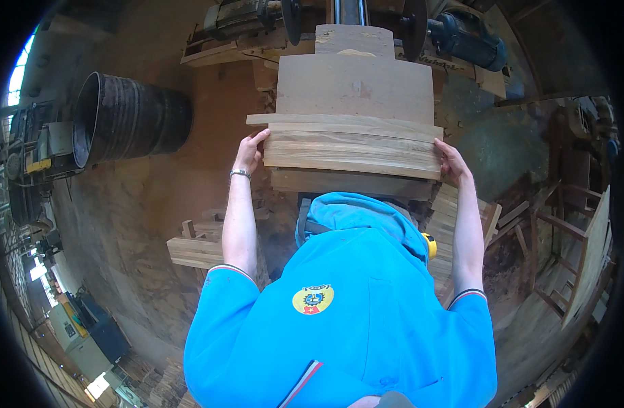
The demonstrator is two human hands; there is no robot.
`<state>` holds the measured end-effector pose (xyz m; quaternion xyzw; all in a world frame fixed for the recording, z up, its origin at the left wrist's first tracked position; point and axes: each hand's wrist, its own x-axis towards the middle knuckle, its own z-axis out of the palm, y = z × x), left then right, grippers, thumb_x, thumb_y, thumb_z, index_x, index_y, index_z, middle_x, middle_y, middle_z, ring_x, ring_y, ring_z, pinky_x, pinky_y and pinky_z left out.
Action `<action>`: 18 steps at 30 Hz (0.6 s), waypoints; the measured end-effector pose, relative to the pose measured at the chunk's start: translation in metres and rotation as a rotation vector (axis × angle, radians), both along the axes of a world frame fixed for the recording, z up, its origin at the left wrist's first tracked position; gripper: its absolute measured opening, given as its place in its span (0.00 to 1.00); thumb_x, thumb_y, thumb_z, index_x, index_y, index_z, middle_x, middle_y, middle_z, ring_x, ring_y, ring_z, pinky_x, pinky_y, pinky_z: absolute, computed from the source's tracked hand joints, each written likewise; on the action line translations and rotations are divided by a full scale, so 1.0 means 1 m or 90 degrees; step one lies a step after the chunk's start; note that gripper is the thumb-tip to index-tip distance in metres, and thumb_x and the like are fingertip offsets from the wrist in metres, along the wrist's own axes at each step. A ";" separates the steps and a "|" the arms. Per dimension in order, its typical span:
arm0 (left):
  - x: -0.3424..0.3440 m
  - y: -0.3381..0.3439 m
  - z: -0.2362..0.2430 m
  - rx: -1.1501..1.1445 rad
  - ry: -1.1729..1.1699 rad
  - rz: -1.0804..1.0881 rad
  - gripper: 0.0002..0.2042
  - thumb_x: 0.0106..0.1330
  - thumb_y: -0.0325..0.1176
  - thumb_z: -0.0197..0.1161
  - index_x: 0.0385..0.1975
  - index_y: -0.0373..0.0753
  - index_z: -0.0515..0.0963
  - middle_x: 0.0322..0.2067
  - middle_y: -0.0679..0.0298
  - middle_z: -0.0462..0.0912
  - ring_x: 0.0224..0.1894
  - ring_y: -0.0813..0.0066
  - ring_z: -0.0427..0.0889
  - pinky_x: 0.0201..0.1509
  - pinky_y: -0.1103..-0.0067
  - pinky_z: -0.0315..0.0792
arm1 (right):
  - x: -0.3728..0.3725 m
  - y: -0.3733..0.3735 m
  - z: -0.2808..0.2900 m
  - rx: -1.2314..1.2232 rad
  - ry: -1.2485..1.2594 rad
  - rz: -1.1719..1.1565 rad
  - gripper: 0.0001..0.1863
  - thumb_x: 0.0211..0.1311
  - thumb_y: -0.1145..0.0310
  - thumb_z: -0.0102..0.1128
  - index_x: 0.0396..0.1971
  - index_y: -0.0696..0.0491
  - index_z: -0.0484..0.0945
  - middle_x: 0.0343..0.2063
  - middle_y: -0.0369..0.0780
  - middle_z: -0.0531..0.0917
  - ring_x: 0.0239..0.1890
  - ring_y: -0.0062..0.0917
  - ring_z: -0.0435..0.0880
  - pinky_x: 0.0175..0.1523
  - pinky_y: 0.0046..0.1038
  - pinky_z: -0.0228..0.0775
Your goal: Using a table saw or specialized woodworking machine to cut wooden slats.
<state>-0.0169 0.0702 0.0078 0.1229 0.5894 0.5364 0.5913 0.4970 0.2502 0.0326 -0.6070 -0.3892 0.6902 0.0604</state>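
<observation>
Several pale wooden strips [353, 151] lie side by side in front of me, running left to right. My left hand [249, 153] presses on their left end, thumb and fingers closed against the edge. At the opposite end, my right hand [451, 160] grips the strips in the same way. One strip [257, 120] along the far side sticks out to the left past the others. Beyond it is a flat wooden board [356, 85], with a smaller board [354, 41] behind it. The undersides of the strips are hidden.
Two machine motors with dark discs, a left motor [236, 19] and a blue right motor [467, 41], flank the far board. A dark metal drum [138, 119] lies at the left. Wood pieces [196, 251] are stacked near my left arm, more strips [442, 228] by my right forearm. A wooden frame [564, 231] stands far right.
</observation>
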 end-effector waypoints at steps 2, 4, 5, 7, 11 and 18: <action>0.006 -0.008 0.002 -0.007 -0.007 0.016 0.20 0.62 0.34 0.62 0.49 0.27 0.71 0.46 0.56 0.77 0.49 0.71 0.77 0.56 0.76 0.70 | 0.005 -0.006 -0.006 -0.002 0.011 -0.028 0.29 0.58 0.44 0.58 0.49 0.52 0.75 0.34 0.27 0.76 0.27 0.06 0.67 0.30 0.12 0.59; 0.009 -0.025 0.004 -0.018 -0.012 0.033 0.18 0.64 0.33 0.60 0.50 0.28 0.71 0.46 0.58 0.78 0.49 0.72 0.76 0.56 0.77 0.69 | 0.001 -0.015 -0.003 0.015 0.026 -0.051 0.29 0.59 0.45 0.58 0.50 0.53 0.74 0.36 0.29 0.77 0.32 0.09 0.70 0.34 0.15 0.62; 0.011 -0.033 0.005 -0.021 -0.012 0.035 0.18 0.64 0.33 0.60 0.50 0.28 0.71 0.46 0.58 0.78 0.49 0.72 0.76 0.56 0.77 0.69 | 0.002 -0.019 -0.005 0.011 0.026 -0.049 0.29 0.59 0.45 0.58 0.50 0.53 0.74 0.36 0.29 0.77 0.32 0.09 0.70 0.34 0.15 0.62; 0.011 -0.048 0.004 -0.056 -0.042 0.048 0.18 0.64 0.34 0.60 0.50 0.30 0.72 0.45 0.59 0.78 0.49 0.73 0.76 0.54 0.77 0.70 | 0.008 -0.024 -0.008 0.011 0.017 -0.038 0.28 0.59 0.47 0.59 0.50 0.54 0.73 0.38 0.31 0.78 0.37 0.11 0.72 0.37 0.17 0.63; 0.011 -0.069 0.000 -0.077 -0.034 0.049 0.18 0.65 0.36 0.60 0.51 0.34 0.73 0.45 0.64 0.79 0.47 0.76 0.77 0.48 0.78 0.70 | 0.013 -0.032 -0.013 0.004 0.055 -0.044 0.27 0.59 0.49 0.60 0.50 0.55 0.73 0.38 0.31 0.78 0.34 0.10 0.72 0.34 0.15 0.62; 0.019 -0.061 0.004 -0.075 0.016 0.042 0.17 0.65 0.37 0.60 0.49 0.33 0.74 0.45 0.64 0.79 0.46 0.77 0.77 0.48 0.79 0.70 | 0.023 -0.034 -0.030 -0.009 0.160 -0.127 0.24 0.62 0.55 0.58 0.49 0.57 0.73 0.45 0.39 0.79 0.45 0.22 0.78 0.54 0.27 0.70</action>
